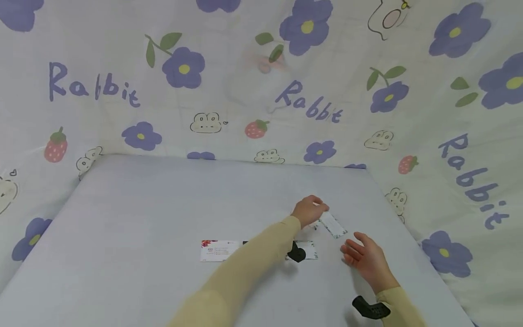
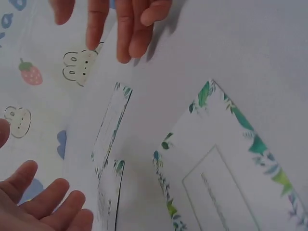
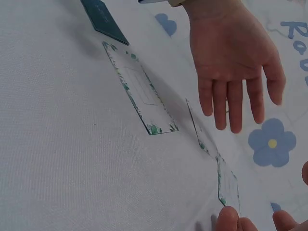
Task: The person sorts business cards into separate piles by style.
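A small white card (image 1: 333, 225) with a green leaf border lies slanted on the table. My left hand (image 1: 309, 211) hovers at its far end, fingers extended and loosely together. A second leafy card (image 1: 315, 223) sits beside it, partly hidden by that arm. In the right wrist view, the left hand (image 3: 231, 62) shows a bare palm and straight fingers. My right hand (image 1: 367, 261) is near the slanted card's closer end, palm inward and fingers relaxed. From the left wrist view, the right hand (image 2: 43, 207) holds nothing.
Nearer to me is a row of cards: a white one with red flowers (image 1: 220, 251), a dark green one (image 3: 103, 19) and a leafy one (image 1: 308, 249). The left forearm covers part of this row. Patterned cloth (image 1: 229, 91) rises behind the white table (image 1: 143, 218) and at its sides.
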A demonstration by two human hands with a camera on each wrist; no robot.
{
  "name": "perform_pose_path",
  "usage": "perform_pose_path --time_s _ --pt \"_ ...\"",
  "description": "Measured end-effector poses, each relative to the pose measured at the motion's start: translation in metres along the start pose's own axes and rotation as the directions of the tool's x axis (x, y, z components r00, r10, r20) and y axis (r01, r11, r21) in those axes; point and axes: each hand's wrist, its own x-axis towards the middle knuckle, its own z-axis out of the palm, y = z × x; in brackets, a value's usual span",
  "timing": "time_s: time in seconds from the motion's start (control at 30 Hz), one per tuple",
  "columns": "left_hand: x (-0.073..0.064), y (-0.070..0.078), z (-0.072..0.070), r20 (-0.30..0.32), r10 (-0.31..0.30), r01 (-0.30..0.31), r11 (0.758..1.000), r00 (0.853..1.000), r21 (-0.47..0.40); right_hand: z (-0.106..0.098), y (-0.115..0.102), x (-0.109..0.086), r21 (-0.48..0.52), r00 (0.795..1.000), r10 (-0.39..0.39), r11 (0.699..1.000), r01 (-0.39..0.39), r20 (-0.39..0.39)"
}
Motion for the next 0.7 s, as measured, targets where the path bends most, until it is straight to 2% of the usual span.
perform_pose_path --time_s 0.07,0.17,0.23,0.4,0.5,0.7 --pt "0.004 0.002 0.011 0.002 0.043 -0.043 0.990 0.999 0.135 0.002 -0.001 0.002 0.017 1.000 0.012 1.000 -0.012 -0.021" --pt "0.013 0.003 0.026 0.006 0.099 -0.096 0.949 0.995 0.299 0.002 -0.004 0.004 0.071 0.998 0.043 0.997 -0.040 -0.047" --pt "0.020 0.001 0.033 0.028 0.128 -0.128 0.906 0.991 0.404 0.001 -0.005 0.006 0.113 0.996 0.062 0.992 -0.055 -0.060" --pt "0.035 -0.005 0.044 0.089 0.183 -0.200 0.784 0.979 0.587 0.001 -0.005 0.009 0.177 0.994 0.078 0.982 -0.065 -0.071" --pt "0.040 -0.008 0.046 0.096 0.174 -0.194 0.735 0.980 0.649 0.003 -0.005 0.011 0.200 0.994 0.083 0.977 -0.068 -0.067" --pt "0.042 -0.004 0.055 0.134 0.094 -0.162 0.669 0.986 0.726 0.005 -0.008 0.012 0.301 0.993 0.104 0.950 -0.084 -0.050"
